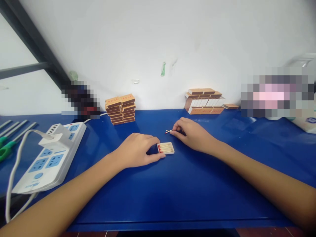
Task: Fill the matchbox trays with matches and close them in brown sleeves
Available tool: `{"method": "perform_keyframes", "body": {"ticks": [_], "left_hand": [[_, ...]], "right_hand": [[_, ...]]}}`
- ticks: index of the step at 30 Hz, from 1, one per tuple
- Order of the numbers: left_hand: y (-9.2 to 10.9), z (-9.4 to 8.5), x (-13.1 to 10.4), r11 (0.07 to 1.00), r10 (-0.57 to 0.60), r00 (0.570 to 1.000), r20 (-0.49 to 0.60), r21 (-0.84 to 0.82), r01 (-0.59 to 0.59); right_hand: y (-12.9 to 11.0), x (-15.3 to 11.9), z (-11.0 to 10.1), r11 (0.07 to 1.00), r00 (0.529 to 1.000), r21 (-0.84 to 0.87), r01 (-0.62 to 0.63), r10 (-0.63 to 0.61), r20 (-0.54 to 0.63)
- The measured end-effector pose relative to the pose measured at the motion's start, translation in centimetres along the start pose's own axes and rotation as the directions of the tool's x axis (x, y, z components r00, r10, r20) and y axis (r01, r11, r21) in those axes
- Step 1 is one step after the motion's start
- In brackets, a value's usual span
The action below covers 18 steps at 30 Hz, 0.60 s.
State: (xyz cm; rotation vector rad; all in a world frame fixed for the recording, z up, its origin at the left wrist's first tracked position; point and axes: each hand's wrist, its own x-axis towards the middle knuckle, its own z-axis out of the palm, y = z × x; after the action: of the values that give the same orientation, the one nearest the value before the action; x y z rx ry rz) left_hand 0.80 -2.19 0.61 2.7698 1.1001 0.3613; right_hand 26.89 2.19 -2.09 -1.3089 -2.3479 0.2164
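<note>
A small white matchbox tray (169,148) lies on the blue table, with several red-tipped matches in it. My left hand (138,150) grips the tray's left end between thumb and fingers. Up and to the right, my right hand (189,134) is closed, its thumb and fingertips pinching matches (168,131) whose red heads point left. Those matches look crossed, and their exact number is hard to make out.
Matchbox stacks stand near the wall, one at the left (120,109) and one at the right (205,102), with a single box (230,106) beside it. A power strip (66,158) with a plugged-in charger and green-handled scissors (7,149) lie left.
</note>
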Motion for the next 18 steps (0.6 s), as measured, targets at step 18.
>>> {"method": "perform_keyframes", "body": {"ticks": [18], "left_hand": [[0.0,0.0,-0.1,1.0,0.001,1.0,0.0,0.017,-0.001]], "right_hand": [[1.2,-0.1,-1.5,0.967,0.963,0.119,0.224,-0.238,0.128]]}}
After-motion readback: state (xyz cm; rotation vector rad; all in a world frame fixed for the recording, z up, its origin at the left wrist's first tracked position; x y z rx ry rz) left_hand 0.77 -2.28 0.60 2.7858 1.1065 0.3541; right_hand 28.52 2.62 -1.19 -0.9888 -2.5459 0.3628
